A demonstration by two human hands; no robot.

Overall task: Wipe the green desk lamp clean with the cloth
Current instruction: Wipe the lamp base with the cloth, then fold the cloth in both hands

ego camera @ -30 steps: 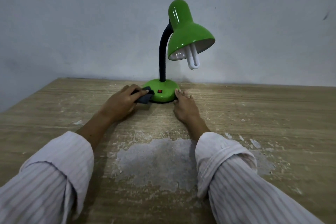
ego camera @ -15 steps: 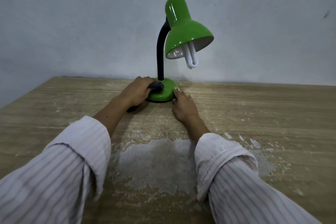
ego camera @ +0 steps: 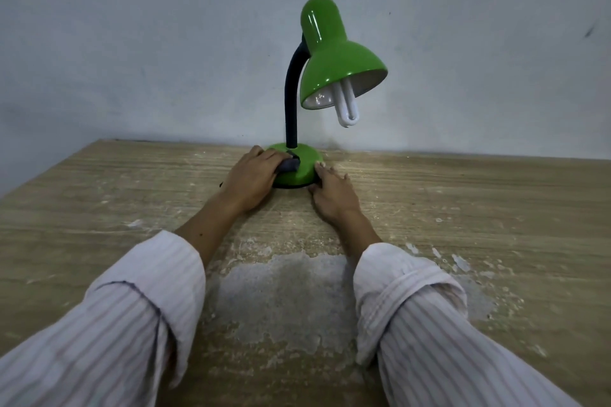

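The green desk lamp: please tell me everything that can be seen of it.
The green desk lamp stands upright at the far edge of the wooden table, by the wall. It has a round glossy green base, a dark bent neck and a glossy green shade, white inside, tilted down to the right. A white tube bulb, unlit, sticks out. The left hand presses a dark cloth on the base; the right hand touches its right edge.
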